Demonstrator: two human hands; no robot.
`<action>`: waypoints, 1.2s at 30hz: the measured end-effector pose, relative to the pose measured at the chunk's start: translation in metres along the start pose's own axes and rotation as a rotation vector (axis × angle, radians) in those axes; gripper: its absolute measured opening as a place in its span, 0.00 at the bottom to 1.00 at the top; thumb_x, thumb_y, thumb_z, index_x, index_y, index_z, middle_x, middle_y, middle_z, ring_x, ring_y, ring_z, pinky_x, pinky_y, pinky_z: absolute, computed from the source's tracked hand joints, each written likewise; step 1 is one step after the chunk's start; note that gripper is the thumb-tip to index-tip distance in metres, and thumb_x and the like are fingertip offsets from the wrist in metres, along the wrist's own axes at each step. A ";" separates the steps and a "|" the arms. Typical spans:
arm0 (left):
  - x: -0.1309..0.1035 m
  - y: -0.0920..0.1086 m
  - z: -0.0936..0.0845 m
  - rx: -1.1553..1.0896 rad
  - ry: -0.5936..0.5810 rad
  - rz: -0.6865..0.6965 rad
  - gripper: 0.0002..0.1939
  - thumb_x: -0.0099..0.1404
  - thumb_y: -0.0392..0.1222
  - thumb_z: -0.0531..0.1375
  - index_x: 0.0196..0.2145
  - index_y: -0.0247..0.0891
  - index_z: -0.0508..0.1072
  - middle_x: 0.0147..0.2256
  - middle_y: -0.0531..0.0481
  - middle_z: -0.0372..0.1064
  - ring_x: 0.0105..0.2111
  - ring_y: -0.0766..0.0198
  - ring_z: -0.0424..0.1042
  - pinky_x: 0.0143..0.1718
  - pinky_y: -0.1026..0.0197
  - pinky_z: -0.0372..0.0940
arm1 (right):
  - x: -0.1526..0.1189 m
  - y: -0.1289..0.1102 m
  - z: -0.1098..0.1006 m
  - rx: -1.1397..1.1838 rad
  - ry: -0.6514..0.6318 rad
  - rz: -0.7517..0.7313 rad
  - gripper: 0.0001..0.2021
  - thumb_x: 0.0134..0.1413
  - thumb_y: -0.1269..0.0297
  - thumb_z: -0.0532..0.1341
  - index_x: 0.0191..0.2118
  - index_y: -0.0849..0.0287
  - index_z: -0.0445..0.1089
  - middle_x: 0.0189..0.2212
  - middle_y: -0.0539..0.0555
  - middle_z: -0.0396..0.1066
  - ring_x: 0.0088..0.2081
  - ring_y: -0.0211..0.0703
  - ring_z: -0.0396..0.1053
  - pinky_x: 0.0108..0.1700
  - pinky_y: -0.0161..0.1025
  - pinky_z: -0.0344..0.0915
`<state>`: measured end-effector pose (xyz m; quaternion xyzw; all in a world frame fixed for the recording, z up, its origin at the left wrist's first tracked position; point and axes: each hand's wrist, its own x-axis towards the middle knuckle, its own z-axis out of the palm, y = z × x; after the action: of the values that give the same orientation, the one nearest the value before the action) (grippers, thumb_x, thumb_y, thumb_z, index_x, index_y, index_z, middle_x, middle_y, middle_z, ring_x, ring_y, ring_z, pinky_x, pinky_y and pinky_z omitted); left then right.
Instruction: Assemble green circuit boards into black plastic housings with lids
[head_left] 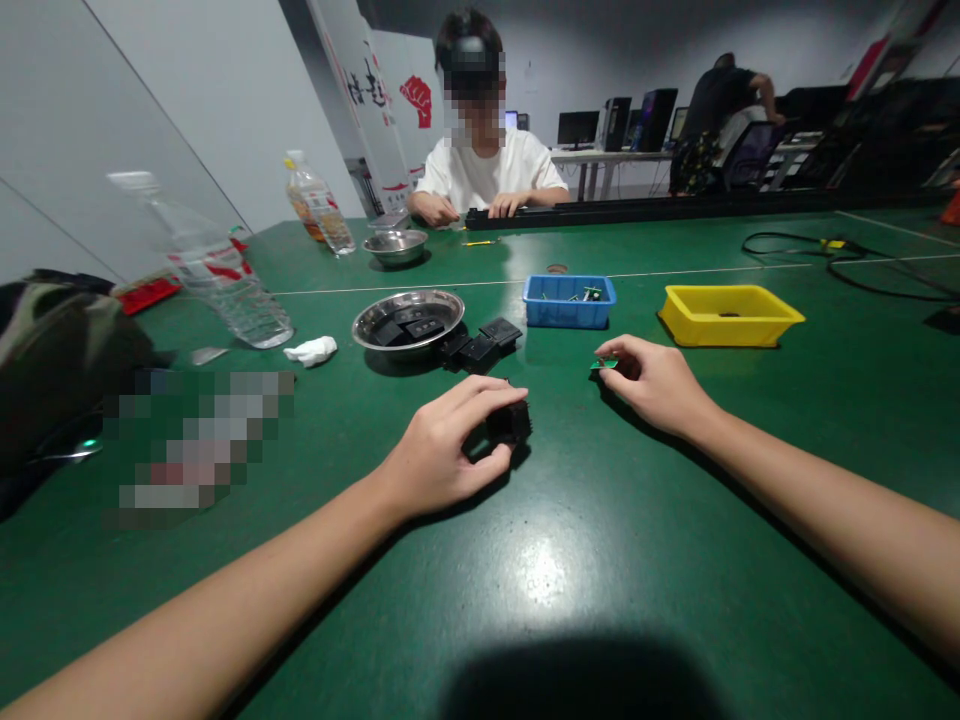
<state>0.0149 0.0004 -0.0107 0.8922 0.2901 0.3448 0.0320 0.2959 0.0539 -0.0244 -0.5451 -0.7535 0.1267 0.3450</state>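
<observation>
Between the thumb and fingers of my left hand (442,440) is a black plastic housing (510,420), held just over the green table (600,560). My right hand (660,385) pinches a small green circuit board (604,364), apart from the housing and to its right. Several black plastic parts (480,347) lie beyond my left hand, beside a round metal bowl (409,302) that contains more of them. A blue bin (568,312) past my right hand contains small green circuit boards.
A yellow bin (731,325) stands right of the blue one. On the left are a tilted-looking clear bottle (232,290), a crumpled white tissue (311,350) and a bag (67,370). Across the table a person in a white shirt (487,170) handles a long black bar (645,213).
</observation>
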 end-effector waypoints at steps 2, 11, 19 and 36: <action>0.000 -0.001 0.000 -0.010 -0.012 -0.006 0.20 0.65 0.34 0.63 0.54 0.33 0.71 0.47 0.42 0.74 0.46 0.60 0.75 0.49 0.59 0.71 | 0.004 0.004 -0.003 -0.041 0.014 0.055 0.11 0.53 0.65 0.62 0.40 0.61 0.77 0.27 0.53 0.75 0.29 0.44 0.70 0.38 0.40 0.65; 0.002 -0.003 0.000 -0.045 -0.047 -0.083 0.17 0.65 0.40 0.65 0.51 0.33 0.74 0.39 0.45 0.75 0.38 0.61 0.75 0.43 0.59 0.71 | 0.006 0.008 0.000 -0.161 -0.022 0.050 0.12 0.46 0.69 0.60 0.39 0.60 0.75 0.33 0.56 0.75 0.35 0.48 0.70 0.42 0.43 0.65; 0.002 -0.003 -0.001 -0.087 -0.073 -0.147 0.18 0.63 0.45 0.67 0.49 0.35 0.74 0.42 0.44 0.77 0.40 0.58 0.78 0.44 0.57 0.72 | 0.004 0.015 0.004 -0.106 0.017 -0.006 0.17 0.46 0.69 0.59 0.45 0.57 0.72 0.37 0.57 0.76 0.39 0.50 0.72 0.43 0.46 0.67; 0.000 0.006 0.002 -0.202 -0.046 -0.168 0.21 0.58 0.48 0.73 0.44 0.36 0.74 0.38 0.48 0.78 0.36 0.62 0.77 0.39 0.62 0.70 | -0.042 -0.053 0.014 0.202 -0.248 -0.482 0.19 0.55 0.61 0.68 0.51 0.59 0.69 0.43 0.58 0.76 0.44 0.49 0.72 0.47 0.44 0.68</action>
<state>0.0191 -0.0042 -0.0112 0.8646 0.3269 0.3478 0.1572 0.2546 -0.0015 -0.0203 -0.2937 -0.8813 0.1812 0.3227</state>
